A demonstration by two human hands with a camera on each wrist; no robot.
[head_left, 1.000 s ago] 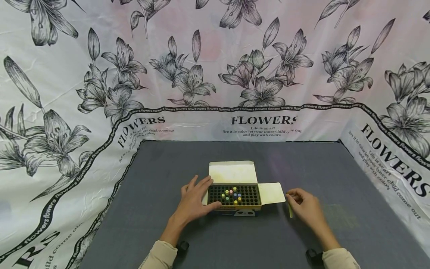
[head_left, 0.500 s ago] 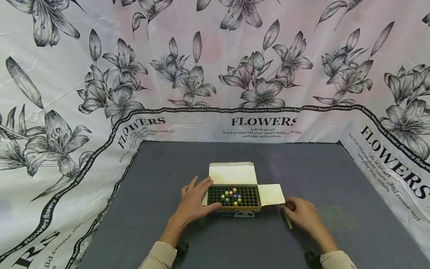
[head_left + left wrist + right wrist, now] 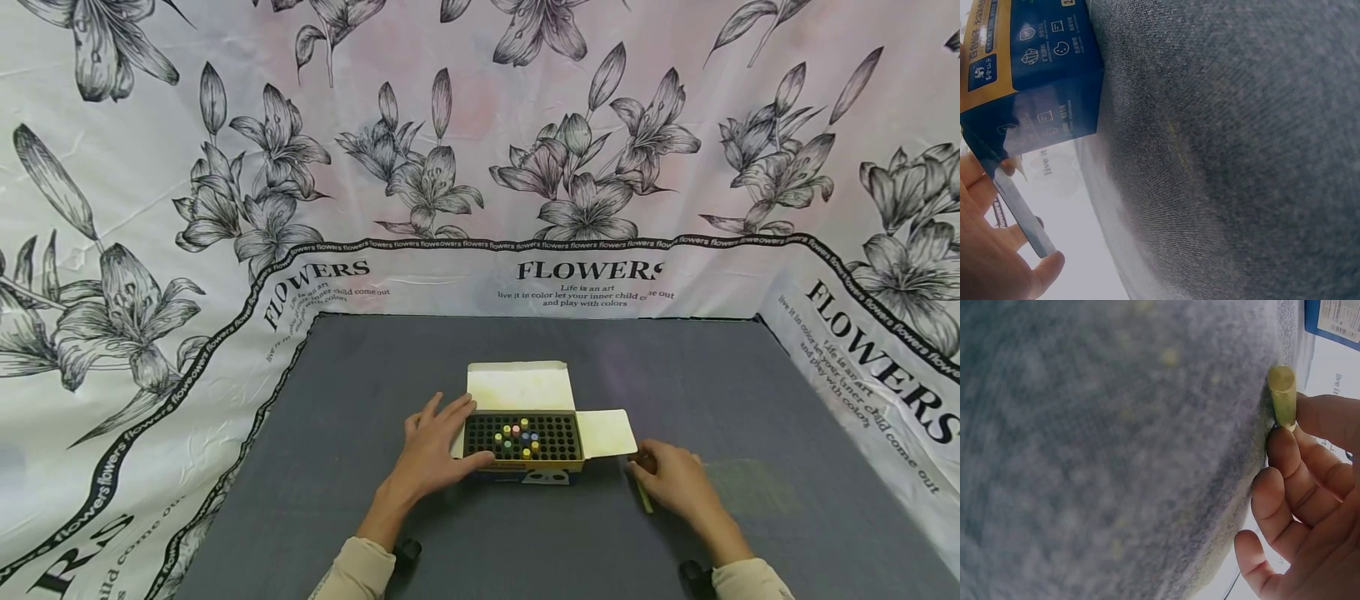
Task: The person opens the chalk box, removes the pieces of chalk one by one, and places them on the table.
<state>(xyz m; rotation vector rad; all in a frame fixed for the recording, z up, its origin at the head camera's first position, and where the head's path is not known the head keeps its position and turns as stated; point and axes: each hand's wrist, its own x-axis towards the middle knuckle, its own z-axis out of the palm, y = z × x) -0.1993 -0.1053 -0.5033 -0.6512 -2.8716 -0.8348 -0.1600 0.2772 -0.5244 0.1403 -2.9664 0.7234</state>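
A low box [image 3: 523, 467] of colored chalk stands on the grey table, lid and side flaps open. Its black grid of holes holds several chalk sticks in yellow, pink, blue and green. My left hand [image 3: 431, 454] rests along the left end, fingers spread and mostly straight, thumb lying on the front rim. In the left wrist view, fingertips touch a flap [image 3: 1025, 212]. To the right of the box, my right hand [image 3: 673, 477] pinches a yellow-green chalk stick [image 3: 1283, 400] between thumb and curled fingers. The stick slants down toward the table; whether it touches cannot be told.
The grey cloth table [image 3: 360, 375] surrounds the box. A faint yellow smear [image 3: 753, 485] marks it right of my right hand. Behind stands a white curtain [image 3: 585, 192] printed with flowers.
My right hand has moved slightly left and closer to me, and the chalk stick now slants more. Over the last half second almost nothing moved. My left hand and the box stay put.
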